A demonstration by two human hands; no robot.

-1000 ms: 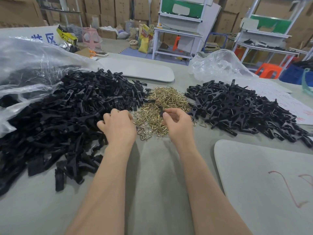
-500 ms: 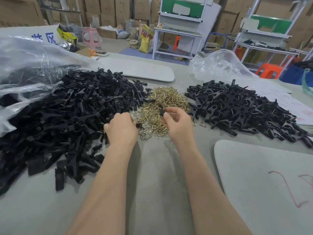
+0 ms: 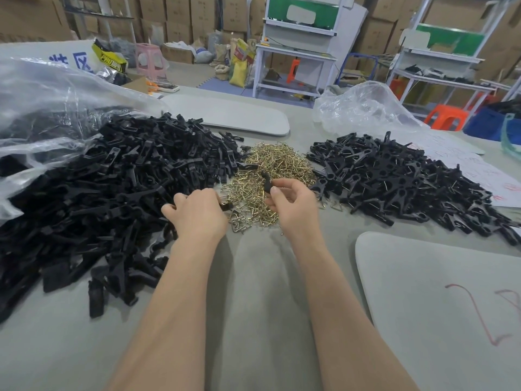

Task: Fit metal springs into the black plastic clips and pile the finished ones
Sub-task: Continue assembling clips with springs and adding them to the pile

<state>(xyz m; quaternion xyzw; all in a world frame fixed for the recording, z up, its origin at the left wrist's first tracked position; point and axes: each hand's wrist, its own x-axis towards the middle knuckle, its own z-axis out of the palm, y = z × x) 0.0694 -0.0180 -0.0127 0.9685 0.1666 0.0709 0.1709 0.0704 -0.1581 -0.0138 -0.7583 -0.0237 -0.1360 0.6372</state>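
Clip half (image 3: 227, 206) gripped by left hand (image 3: 197, 213), second half (image 3: 266, 184) pinched by right hand (image 3: 293, 206) | next: spring likely needed from spring heap (image 3: 270, 167)

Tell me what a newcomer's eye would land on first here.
A huge heap of black clip parts sprawls on the left, with a smaller pile of finished clips on the right. Between them glints a mound of brass-coloured springs. At its near edge the right hand pinches a black clip, and the left hand grips a second clip.
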